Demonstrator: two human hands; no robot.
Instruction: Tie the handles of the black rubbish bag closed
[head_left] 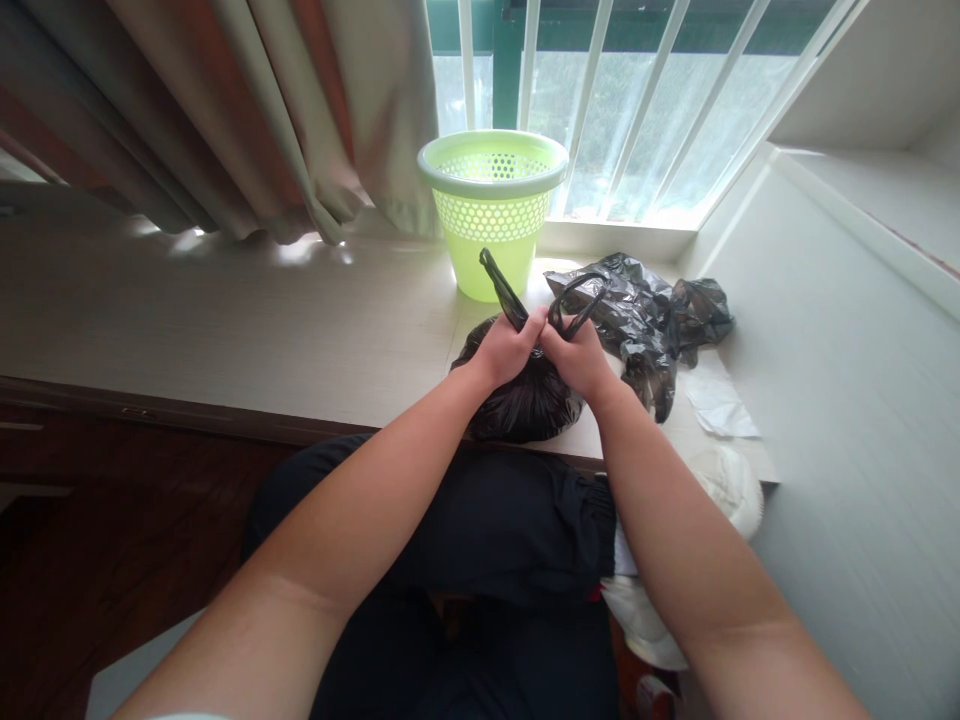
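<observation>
A filled black garbage bag (525, 405) sits near the front edge of the ledge, its top gathered between my two hands. My left hand (511, 348) is closed around one side of the gathered neck, with a twisted handle sticking up from it. Touching it, my right hand (577, 352) grips the other side, where a looped handle rises above the fingers. The fingertips are partly hidden behind my hands. Just behind the bag stands a light green plastic basket (495, 265) with a perforated upper wall, upright.
A crumpled black plastic bag (637, 310) lies to the right, beside white tissue paper (720, 400). Behind the ledge (300, 330) are a barred window (622, 120) and, at left, a curtain (300, 120). A wall (840, 380) bounds the right side. A white item (727, 490) hangs at the ledge's right edge.
</observation>
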